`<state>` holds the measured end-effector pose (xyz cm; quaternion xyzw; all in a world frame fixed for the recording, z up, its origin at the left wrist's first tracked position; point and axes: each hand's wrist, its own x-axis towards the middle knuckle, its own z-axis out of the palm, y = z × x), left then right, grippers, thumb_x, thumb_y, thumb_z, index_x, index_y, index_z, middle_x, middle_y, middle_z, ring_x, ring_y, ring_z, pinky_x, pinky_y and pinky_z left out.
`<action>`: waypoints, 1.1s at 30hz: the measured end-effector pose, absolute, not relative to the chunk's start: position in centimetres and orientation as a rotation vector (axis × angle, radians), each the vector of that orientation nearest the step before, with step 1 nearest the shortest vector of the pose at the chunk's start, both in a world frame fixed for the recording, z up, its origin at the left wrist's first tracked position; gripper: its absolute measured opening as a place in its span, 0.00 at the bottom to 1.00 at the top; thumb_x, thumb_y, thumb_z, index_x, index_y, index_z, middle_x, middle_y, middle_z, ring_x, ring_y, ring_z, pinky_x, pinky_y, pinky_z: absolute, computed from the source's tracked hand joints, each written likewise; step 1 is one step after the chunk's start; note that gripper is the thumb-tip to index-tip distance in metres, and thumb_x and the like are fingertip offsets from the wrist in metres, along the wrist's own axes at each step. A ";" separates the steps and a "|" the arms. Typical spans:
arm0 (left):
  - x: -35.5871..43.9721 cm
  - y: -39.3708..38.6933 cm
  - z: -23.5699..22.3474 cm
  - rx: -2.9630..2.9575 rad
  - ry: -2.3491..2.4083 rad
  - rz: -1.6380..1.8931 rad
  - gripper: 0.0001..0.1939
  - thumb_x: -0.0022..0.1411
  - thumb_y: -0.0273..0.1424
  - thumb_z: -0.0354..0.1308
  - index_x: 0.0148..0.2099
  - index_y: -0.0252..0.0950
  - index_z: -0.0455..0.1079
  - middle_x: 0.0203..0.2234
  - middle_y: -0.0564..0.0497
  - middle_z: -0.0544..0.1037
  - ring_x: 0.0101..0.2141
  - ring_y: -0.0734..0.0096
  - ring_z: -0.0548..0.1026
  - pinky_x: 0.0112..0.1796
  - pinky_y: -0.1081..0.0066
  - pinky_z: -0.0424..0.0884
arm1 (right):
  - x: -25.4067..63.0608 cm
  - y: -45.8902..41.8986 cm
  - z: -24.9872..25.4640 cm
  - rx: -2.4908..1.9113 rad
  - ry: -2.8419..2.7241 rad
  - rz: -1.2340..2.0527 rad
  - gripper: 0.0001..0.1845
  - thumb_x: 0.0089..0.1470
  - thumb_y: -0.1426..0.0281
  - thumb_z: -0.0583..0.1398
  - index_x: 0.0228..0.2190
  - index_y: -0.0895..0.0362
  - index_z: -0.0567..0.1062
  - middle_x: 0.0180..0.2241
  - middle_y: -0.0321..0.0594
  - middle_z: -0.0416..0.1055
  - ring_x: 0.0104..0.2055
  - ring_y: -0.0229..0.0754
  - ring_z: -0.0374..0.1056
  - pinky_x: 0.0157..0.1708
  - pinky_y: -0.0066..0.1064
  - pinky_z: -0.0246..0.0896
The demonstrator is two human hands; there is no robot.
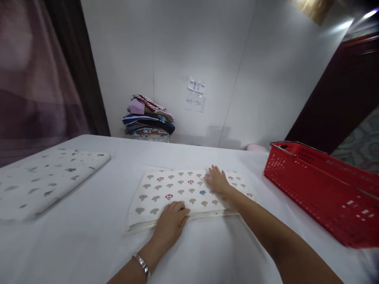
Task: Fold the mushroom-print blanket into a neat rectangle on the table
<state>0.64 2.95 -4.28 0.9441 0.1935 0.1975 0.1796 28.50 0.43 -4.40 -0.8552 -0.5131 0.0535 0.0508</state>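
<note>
Flatly, two hands [194, 199] on one mushroom-print cloth [180, 193]

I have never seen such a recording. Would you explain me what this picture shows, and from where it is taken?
There is no robot: a person works with two bare hands. One camera, worn on the head, looks forward and down. The left hand and right hand lie on a folded mushroom-print cloth; neither grips it. On the white table, another folded cloth lies at left and a red basket stands at right. Folded fabrics are piled near the wall.
</note>
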 end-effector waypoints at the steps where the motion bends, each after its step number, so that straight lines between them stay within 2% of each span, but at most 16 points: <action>1: 0.6 2.9 -4.2 2.666 0.547 0.552 0.09 0.61 0.26 0.50 0.36 0.39 0.72 0.34 0.50 0.72 0.37 0.66 0.67 0.38 0.64 0.63 | 27.9 1.1 -4.6 -2.553 -1.628 0.136 0.38 0.59 0.49 0.41 0.63 0.57 0.46 0.66 0.44 0.32 0.67 0.47 0.25 0.61 0.47 0.23; 3: 0.6 2.8 -4.0 2.658 0.552 0.540 0.09 0.61 0.26 0.50 0.37 0.39 0.71 0.34 0.50 0.72 0.37 0.66 0.67 0.39 0.63 0.63 | 26.4 2.1 -4.8 -2.439 -1.783 0.151 0.37 0.59 0.49 0.41 0.63 0.55 0.46 0.66 0.42 0.33 0.67 0.47 0.25 0.61 0.46 0.22; 8: 0.5 2.6 -4.3 2.646 0.555 0.561 0.09 0.61 0.25 0.50 0.38 0.39 0.71 0.35 0.49 0.71 0.38 0.66 0.67 0.39 0.64 0.62 | 24.5 2.4 -4.7 -2.361 -1.888 0.246 0.37 0.59 0.49 0.40 0.62 0.57 0.50 0.66 0.45 0.37 0.67 0.48 0.31 0.61 0.47 0.25; 12: 0.6 2.6 -4.9 2.633 0.558 0.581 0.08 0.60 0.26 0.50 0.36 0.39 0.71 0.34 0.50 0.71 0.37 0.67 0.66 0.39 0.64 0.61 | 24.9 3.6 -4.6 -2.407 -1.879 0.293 0.40 0.58 0.47 0.41 0.63 0.58 0.48 0.66 0.45 0.34 0.67 0.49 0.27 0.61 0.48 0.23; 16: 0.6 2.6 -5.0 2.624 0.562 0.567 0.08 0.61 0.26 0.50 0.35 0.38 0.70 0.34 0.50 0.71 0.38 0.67 0.66 0.39 0.64 0.61 | 23.0 6.1 -4.8 -2.281 -1.955 0.172 0.40 0.58 0.46 0.40 0.63 0.56 0.44 0.66 0.42 0.31 0.67 0.46 0.23 0.61 0.45 0.19; 25: 0.8 2.6 -5.1 2.617 0.566 0.592 0.08 0.60 0.25 0.51 0.36 0.39 0.71 0.34 0.49 0.71 0.38 0.65 0.66 0.39 0.63 0.61 | 20.3 7.4 -4.4 -2.235 -2.044 0.355 0.39 0.58 0.47 0.40 0.63 0.58 0.46 0.66 0.43 0.33 0.67 0.47 0.26 0.61 0.48 0.21; 29: 0.8 2.6 -5.1 2.612 0.564 0.583 0.08 0.60 0.26 0.51 0.36 0.39 0.71 0.34 0.49 0.71 0.38 0.65 0.66 0.39 0.63 0.61 | 19.4 9.3 -5.0 -2.166 -2.064 0.270 0.41 0.57 0.45 0.40 0.63 0.56 0.45 0.66 0.42 0.31 0.67 0.47 0.23 0.61 0.47 0.19; 33: 0.9 2.8 -5.6 2.634 0.553 0.585 0.09 0.62 0.26 0.50 0.40 0.39 0.71 0.35 0.49 0.70 0.39 0.65 0.66 0.40 0.63 0.61 | 18.1 10.4 -6.5 -2.071 -2.130 0.241 0.41 0.57 0.45 0.39 0.63 0.57 0.46 0.66 0.43 0.34 0.67 0.47 0.28 0.61 0.47 0.20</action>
